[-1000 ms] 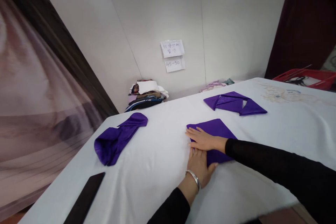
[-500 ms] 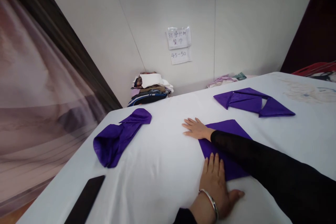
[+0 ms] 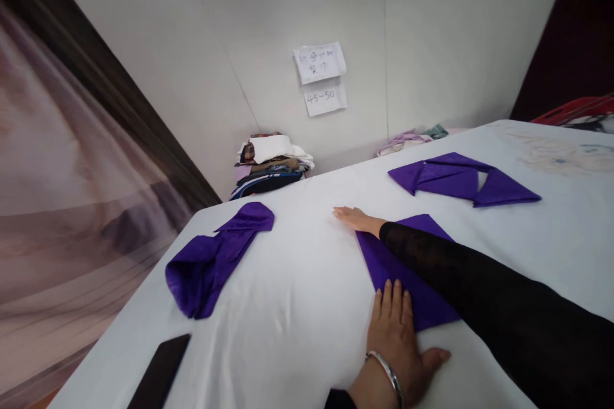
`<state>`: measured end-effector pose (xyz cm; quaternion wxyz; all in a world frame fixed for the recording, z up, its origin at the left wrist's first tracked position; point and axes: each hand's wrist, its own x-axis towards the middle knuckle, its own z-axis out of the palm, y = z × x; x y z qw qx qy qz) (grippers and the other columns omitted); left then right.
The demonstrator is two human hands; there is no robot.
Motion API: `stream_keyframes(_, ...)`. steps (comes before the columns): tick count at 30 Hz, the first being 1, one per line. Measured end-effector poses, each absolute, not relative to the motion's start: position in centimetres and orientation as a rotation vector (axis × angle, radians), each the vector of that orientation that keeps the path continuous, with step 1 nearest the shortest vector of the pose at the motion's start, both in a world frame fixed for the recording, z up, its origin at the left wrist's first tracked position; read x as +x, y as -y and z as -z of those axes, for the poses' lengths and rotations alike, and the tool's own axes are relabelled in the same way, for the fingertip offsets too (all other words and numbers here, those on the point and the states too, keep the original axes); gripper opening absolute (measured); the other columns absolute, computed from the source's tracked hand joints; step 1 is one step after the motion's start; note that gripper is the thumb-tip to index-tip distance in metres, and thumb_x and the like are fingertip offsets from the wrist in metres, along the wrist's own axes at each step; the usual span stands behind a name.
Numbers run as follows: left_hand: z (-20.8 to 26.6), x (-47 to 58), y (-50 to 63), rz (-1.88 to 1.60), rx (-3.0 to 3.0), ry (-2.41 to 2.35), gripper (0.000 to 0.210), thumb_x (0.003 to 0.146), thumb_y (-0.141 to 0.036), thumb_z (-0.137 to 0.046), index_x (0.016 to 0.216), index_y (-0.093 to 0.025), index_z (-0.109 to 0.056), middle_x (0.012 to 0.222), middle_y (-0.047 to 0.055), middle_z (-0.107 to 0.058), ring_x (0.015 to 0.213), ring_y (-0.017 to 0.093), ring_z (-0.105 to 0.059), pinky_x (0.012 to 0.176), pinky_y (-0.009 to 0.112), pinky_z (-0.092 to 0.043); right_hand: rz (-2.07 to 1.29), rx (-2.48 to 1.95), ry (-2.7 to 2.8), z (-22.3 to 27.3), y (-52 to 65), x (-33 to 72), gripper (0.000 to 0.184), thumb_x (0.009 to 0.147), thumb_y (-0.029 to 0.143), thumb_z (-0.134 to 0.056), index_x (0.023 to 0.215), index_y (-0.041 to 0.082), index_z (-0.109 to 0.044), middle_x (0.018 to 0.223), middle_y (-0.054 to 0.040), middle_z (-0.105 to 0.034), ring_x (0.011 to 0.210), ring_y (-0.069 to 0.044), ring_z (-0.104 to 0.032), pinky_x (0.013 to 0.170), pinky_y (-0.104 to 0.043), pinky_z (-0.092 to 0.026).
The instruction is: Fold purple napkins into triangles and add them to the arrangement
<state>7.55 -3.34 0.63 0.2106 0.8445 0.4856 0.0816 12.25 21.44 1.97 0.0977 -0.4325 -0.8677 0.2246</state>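
A flat, folded purple napkin [image 3: 429, 304] lies on the white-covered table. My left hand [image 3: 396, 326], with a silver bracelet at the wrist, rests palm down with its fingertips on the napkin's near left edge and its thumb spread out. From the right, my black-sleeved right arm crosses over the napkin. My right hand [image 3: 354, 218] is at the napkin's far left corner, seen side-on with its fingers stretched to the left past the edge. Neither hand grips anything. The sleeve hides part of the napkin.
Another folded purple napkin [image 3: 451, 179] lies at the back right. A twisted purple napkin [image 3: 223, 259] is on the left, with a dark flat object [image 3: 160, 370] nearer the front. Folded clothes [image 3: 271, 163] are piled beyond the table's far edge by the wall.
My right hand has turned from flat, fingers spread, to side-on with fingers together. My left hand stays on the napkin's near edge. The whole view has shifted slightly.
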Motion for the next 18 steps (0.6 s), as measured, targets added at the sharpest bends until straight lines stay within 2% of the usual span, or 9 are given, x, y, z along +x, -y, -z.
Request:
stream_keyframes(3, -0.1, 7.4, 3.2, -0.239, 2.382, -1.354, 0.083, 0.081, -0.067, -0.026, 0.142, -0.013, -0.011, 0.149, 0.008, -0.003, 0.136, 0.028, 0.003, 0.112, 0.049, -0.008, -0.669, -1.298, 2.524, -2.8, -18.7, 14.9, 0.064, 0.09, 0.055, -0.016, 0.14, 0.016, -0.027, 0.146, -0.0078, -0.024, 0.134, -0.022, -0.017, 0.108, -0.039, -0.014)
stream_keyframes(7, 0.8, 7.5, 2.9, -0.249, 2.421, -1.395, 0.085, 0.08, -0.069, -0.023, 0.141, -0.01, -0.016, 0.148, 0.011, -0.01, 0.136, 0.028, -0.002, 0.112, 0.047, -0.009, -0.657, -1.131, 2.608, -2.6, -11.4, 20.1, 0.061, 0.088, 0.059, -0.026, 0.139, 0.025, -0.031, 0.147, -0.0034, -0.023, 0.135, -0.023, -0.011, 0.108, -0.045, -0.005)
stream_keyframes(10, 1.2, 7.6, 2.6, -0.211, 2.474, -1.407, 0.087, 0.079, -0.07, -0.022, 0.14, -0.008, -0.019, 0.147, 0.013, -0.016, 0.136, 0.028, -0.005, 0.111, 0.048, -0.011, -0.607, -1.127, 2.661, -1.7, -6.0, 23.8, 0.058, 0.089, 0.057, -0.026, 0.139, 0.028, -0.028, 0.148, -0.0038, -0.021, 0.135, -0.023, -0.01, 0.107, -0.048, -0.004)
stream_keyframes(14, 1.0, 7.5, 2.5, -0.176, 2.556, -1.414, 0.085, 0.081, -0.068, -0.017, 0.14, -0.008, -0.019, 0.148, 0.013, -0.015, 0.136, 0.028, -0.005, 0.111, 0.048, -0.012, -0.477, -1.222, 2.684, -0.5, -2.3, 28.4, 0.059, 0.088, 0.057, -0.031, 0.14, 0.029, -0.025, 0.147, -0.0052, -0.02, 0.135, -0.025, -0.011, 0.107, -0.051, -0.002)
stream_keyframes(18, 0.5, 7.5, 2.5, -0.15, 2.585, -1.44, 0.085, 0.081, -0.068, -0.015, 0.14, -0.008, -0.019, 0.148, 0.013, -0.015, 0.136, 0.026, -0.005, 0.111, 0.046, -0.012, -0.356, -1.481, 2.587, 0.3, -1.6, 33.8, 0.059, 0.088, 0.057, -0.029, 0.14, 0.03, -0.023, 0.148, -0.0048, -0.018, 0.135, -0.026, -0.012, 0.106, -0.053, -0.005)
